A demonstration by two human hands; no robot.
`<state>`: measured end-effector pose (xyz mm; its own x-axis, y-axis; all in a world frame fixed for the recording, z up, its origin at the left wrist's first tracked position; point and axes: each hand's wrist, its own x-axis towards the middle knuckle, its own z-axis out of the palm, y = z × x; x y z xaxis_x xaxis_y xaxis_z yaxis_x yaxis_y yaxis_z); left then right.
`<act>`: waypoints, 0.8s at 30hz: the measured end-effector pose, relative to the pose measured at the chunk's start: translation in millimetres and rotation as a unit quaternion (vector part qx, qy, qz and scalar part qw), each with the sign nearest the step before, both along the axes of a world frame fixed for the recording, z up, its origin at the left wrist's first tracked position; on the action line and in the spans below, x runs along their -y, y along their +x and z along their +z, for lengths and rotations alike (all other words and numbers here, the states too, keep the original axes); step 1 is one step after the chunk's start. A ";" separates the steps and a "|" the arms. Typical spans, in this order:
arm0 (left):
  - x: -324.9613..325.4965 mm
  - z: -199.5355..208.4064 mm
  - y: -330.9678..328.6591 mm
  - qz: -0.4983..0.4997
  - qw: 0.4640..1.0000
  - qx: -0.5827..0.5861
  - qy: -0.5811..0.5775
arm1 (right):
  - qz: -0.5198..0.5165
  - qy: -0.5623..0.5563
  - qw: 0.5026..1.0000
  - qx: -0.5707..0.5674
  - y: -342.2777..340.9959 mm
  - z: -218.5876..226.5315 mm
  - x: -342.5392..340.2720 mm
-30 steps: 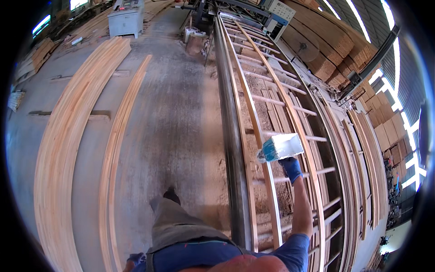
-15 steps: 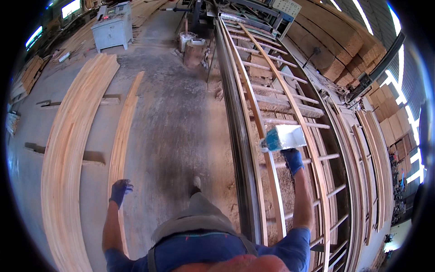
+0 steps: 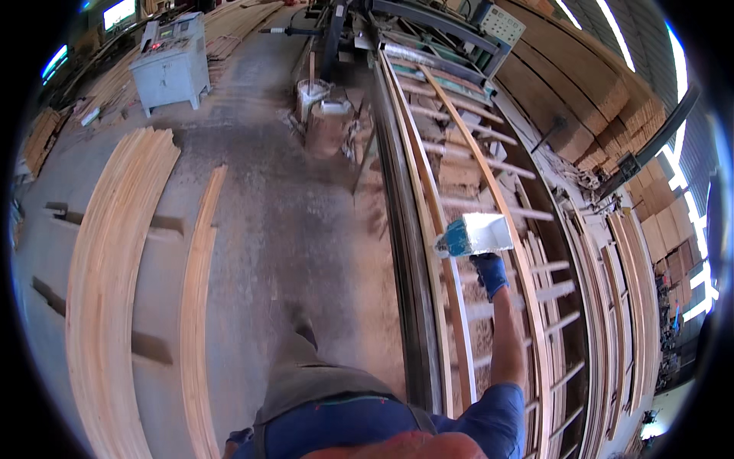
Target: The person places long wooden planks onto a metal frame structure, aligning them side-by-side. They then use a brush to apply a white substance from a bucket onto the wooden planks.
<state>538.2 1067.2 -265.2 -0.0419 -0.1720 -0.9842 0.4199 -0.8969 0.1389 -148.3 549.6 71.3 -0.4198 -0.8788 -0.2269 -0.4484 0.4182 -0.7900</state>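
My right hand [image 3: 490,274], in a blue glove, grips a white box-shaped container [image 3: 488,232] with a teal end [image 3: 456,239]. It holds this above the roller conveyor, with the teal end over a long narrow wooden strip [image 3: 451,287]. Whether that end touches the wood I cannot tell. A second long strip [image 3: 527,287] runs along the conveyor to the right of my hand. My left hand [image 3: 241,437], also gloved in blue, is low beside my body at the bottom edge. Its fingers are mostly hidden.
Stacked boards [image 3: 111,283] and a narrower stack [image 3: 200,298] lie left on supports. Ahead stand a grey control cabinet [image 3: 170,73], a bucket [image 3: 312,92] and a stump-like block [image 3: 330,126]. The conveyor's dark side rail [image 3: 401,252] runs along my right; large timber stacks [image 3: 566,69] rise beyond.
My left hand has swung back from beside the narrow boards toward my body. The boards and machinery have shifted in view as I step; my right hand still holds the container over the conveyor.
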 end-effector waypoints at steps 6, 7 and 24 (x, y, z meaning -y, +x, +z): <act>376.4 -3.1 125.1 -0.029 0.962 0.098 -0.254 | 0.008 0.003 1.000 0.015 35.0 -9.1 210.3; 464.8 19.7 114.4 0.063 0.950 0.096 -0.292 | -0.003 0.001 1.000 -0.001 31.3 -7.2 243.4; 758.7 10.9 72.7 -0.008 1.000 0.026 -0.012 | -0.011 -0.021 1.000 0.019 71.1 -13.9 786.0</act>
